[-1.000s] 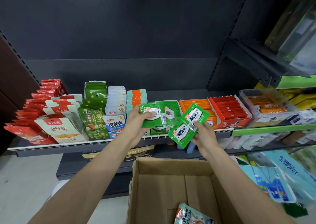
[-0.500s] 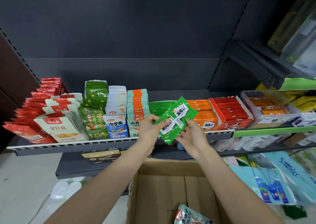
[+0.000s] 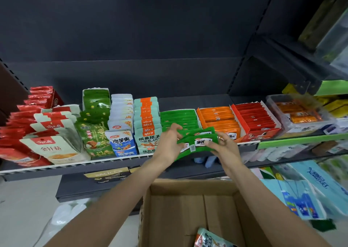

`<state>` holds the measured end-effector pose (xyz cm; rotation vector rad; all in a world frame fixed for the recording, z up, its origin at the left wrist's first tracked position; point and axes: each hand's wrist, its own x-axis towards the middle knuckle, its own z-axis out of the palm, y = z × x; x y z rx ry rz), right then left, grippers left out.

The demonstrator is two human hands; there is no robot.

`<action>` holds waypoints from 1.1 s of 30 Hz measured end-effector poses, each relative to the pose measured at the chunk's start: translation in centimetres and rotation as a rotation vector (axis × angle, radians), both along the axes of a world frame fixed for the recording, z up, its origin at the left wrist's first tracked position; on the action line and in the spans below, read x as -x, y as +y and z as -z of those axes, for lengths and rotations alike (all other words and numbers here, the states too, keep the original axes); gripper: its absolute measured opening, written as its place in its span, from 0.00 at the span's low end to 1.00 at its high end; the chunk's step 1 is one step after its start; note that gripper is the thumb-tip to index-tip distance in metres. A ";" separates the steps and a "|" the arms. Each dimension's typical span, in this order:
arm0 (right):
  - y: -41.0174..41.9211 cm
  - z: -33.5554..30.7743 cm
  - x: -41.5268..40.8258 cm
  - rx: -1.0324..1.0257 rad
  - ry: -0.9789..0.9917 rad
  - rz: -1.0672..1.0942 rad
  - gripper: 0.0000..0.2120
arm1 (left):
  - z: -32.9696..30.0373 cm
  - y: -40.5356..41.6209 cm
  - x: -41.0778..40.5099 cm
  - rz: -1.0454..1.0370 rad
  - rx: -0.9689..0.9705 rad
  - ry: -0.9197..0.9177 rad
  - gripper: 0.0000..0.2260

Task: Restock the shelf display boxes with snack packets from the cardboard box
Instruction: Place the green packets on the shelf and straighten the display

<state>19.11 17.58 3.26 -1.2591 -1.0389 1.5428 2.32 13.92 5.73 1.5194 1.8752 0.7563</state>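
Observation:
Both hands hold a small stack of green snack packets [image 3: 198, 142] level in front of the green display box [image 3: 179, 117] on the shelf. My left hand [image 3: 168, 143] grips the stack's left end with curled fingers. My right hand [image 3: 225, 146] pinches its right end. The open cardboard box [image 3: 188, 209] stands below my arms, with one pale printed packet [image 3: 211, 240] lying at its bottom.
The shelf rail [image 3: 75, 164] fronts rows of display boxes: red and white packs at left, green, blue and teal ones in the middle, orange [image 3: 218, 122] and red [image 3: 256, 120] boxes at right. A clear tub [image 3: 299, 113] sits further right. Blue hanging packs [image 3: 305, 201] lie lower right.
The two green packets, held apart a second ago, have been brought together into one stack. The stack has turned from tilted to level, just in front of the green display box.

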 end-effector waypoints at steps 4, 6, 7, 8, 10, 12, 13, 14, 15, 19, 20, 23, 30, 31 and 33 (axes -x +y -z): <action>2.9 0.2 -0.8 -0.294 -0.524 -0.189 0.22 | 0.0 2.3 0.1 0.073 -0.005 0.126 0.21; 4.0 0.5 -0.8 -0.386 -0.801 -0.243 0.20 | 0.2 3.4 0.1 0.117 -0.018 0.219 0.19; 4.4 0.7 -0.7 -0.419 -0.896 -0.245 0.20 | 0.3 3.8 0.1 0.135 -0.023 0.274 0.20; 4.8 0.9 -0.4 -0.447 -0.947 -0.238 0.20 | 0.4 4.3 0.2 0.144 -0.028 0.325 0.20; 5.5 1.1 0.3 -0.508 -0.981 -0.225 0.18 | 0.4 5.0 0.4 0.143 -0.039 0.426 0.21; 6.0 1.2 1.1 -0.553 -1.020 -0.239 0.18 | 0.2 5.3 0.5 0.139 -0.039 0.532 0.21; 6.2 1.2 1.5 -0.567 -1.061 -0.261 0.19 | 0.1 5.4 0.5 0.140 -0.021 0.587 0.21; 6.4 1.2 1.8 -0.580 -1.116 -0.296 0.19 | 0.0 5.4 0.5 0.146 0.009 0.644 0.21; 6.6 1.2 2.0 -0.589 -1.178 -0.342 0.19 | -0.1 5.4 0.4 0.153 0.042 0.698 0.20; 7.5 1.0 2.6 -0.639 -1.399 -0.512 0.20 | 0.2 6.0 0.3 0.183 0.135 0.806 0.15; 7.8 1.0 2.7 -0.690 -1.452 -0.540 0.19 | 0.4 6.1 0.2 0.197 0.156 0.815 0.14; 8.5 1.1 3.2 -0.811 -1.579 -0.621 0.15 | 0.7 6.5 0.4 0.225 0.201 0.829 0.12; 7.6 1.4 3.5 -0.834 -1.749 -0.742 0.15 | 1.2 6.5 -0.4 0.286 0.215 0.807 0.16; 7.1 1.7 3.5 -0.832 -1.761 -0.734 0.15 | 1.4 6.2 -0.6 0.300 0.214 0.802 0.17; 6.3 2.3 3.2 -0.838 -1.775 -0.724 0.17 | 1.9 5.6 -0.8 0.322 0.223 0.792 0.18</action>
